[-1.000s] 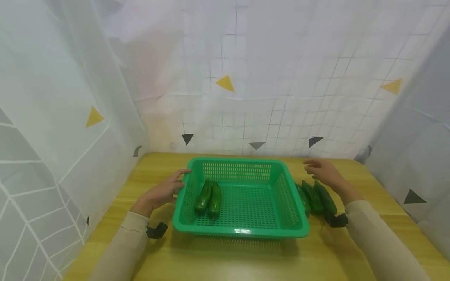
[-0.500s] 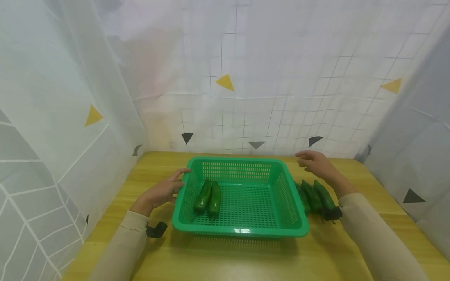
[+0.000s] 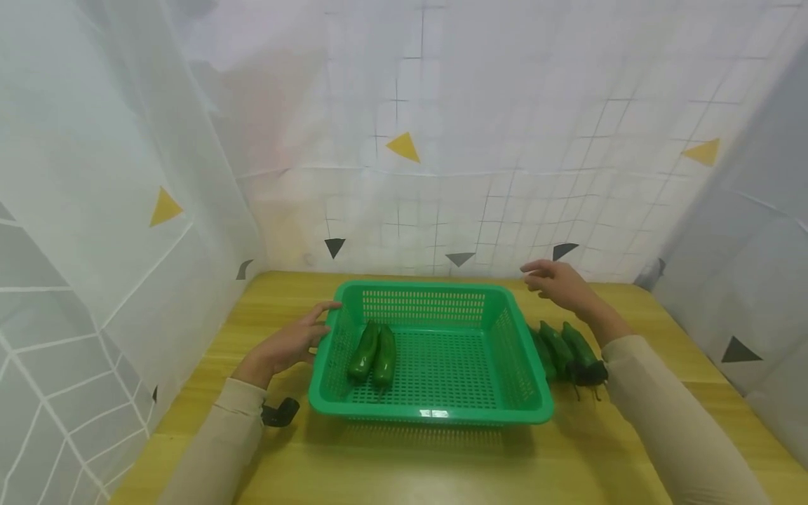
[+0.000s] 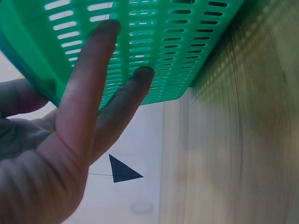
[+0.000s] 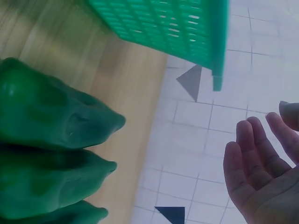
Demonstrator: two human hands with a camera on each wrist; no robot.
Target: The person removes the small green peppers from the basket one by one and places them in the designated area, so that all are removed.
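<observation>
A green plastic basket [image 3: 435, 415] with slotted walls stands on the table. Inside, toward its left end, two long green peppers [image 3: 363, 354] lie side by side. My left hand [image 3: 287, 348] touches the basket's left rim; in the left wrist view, straight fingers [image 4: 84, 93] lie against the slotted outer wall. My right hand [image 3: 562, 286] is raised beyond the basket's back right corner, its fingers relaxed and nothing in them. Below it, three more green peppers [image 3: 577, 344] lie on the table beside the basket's right wall; the right wrist view shows their tips close up.
The wooden table [image 3: 416, 470] runs back to a white patterned sheet [image 3: 467, 140] behind the basket. Similar sheets close off the left and right sides. A black strap-like piece [image 3: 280, 412] sits at each wrist.
My right hand has moved up and to the left, away from above the loose peppers toward the basket's back right corner. The left hand, basket and peppers have stayed in place.
</observation>
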